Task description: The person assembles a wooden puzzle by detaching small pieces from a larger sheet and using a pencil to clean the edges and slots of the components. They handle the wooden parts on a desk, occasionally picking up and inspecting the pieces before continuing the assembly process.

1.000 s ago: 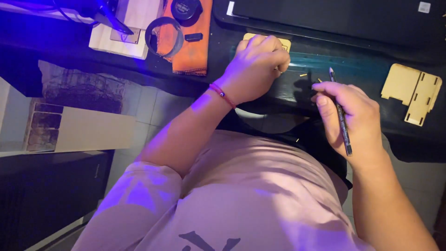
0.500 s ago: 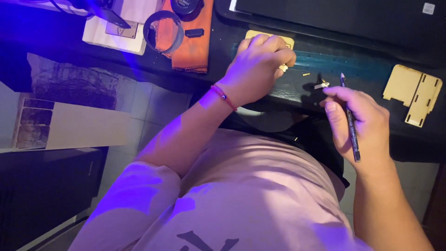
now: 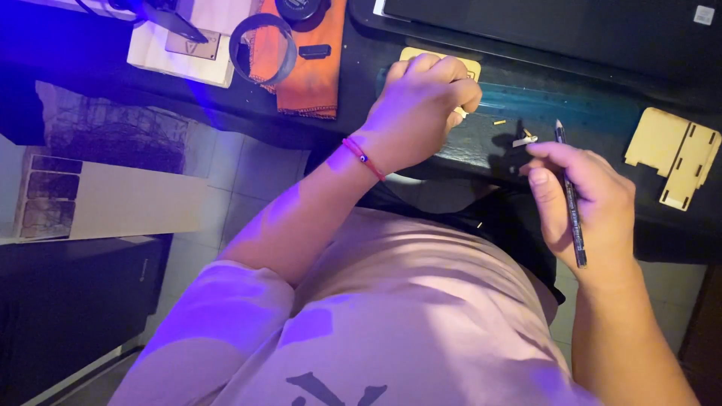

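So, a dark pencil [image 3: 571, 203] is held in a closed grip by the right hand [image 3: 583, 203] at centre right of the frame, tip pointing up toward a tiny pale piece [image 3: 524, 140] on the dark table [image 3: 481, 143]. The left hand [image 3: 421, 109] is curled shut over a flat wooden piece [image 3: 440, 60] at upper centre. Another notched wooden cutout [image 3: 673, 154] is seen at far right, an orange cloth [image 3: 312, 68] at upper left.
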